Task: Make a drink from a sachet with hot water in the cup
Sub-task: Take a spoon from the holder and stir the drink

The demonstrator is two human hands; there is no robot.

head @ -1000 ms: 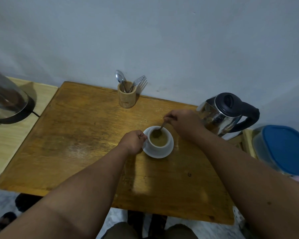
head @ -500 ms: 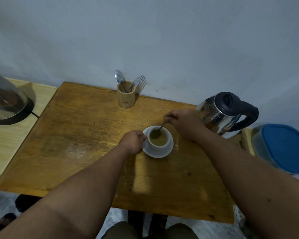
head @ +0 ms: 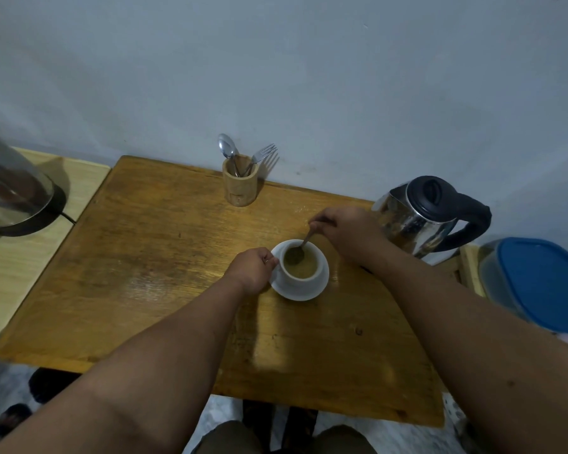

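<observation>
A white cup full of light brown drink stands on a white saucer in the middle of the wooden table. My left hand is closed at the cup's left side, where the handle is hidden. My right hand pinches the top of a small spoon, whose bowl dips into the drink. A steel electric kettle with a black lid and handle stands just behind my right hand. No sachet is in sight.
A wooden holder with a spoon and a fork stands at the table's back edge by the wall. A second kettle-like vessel sits on a pale side table at left. A blue-lidded container is at right.
The spoon's bowl has shifted a little inside the cup with my right hand. My left hand has stayed at the cup.
</observation>
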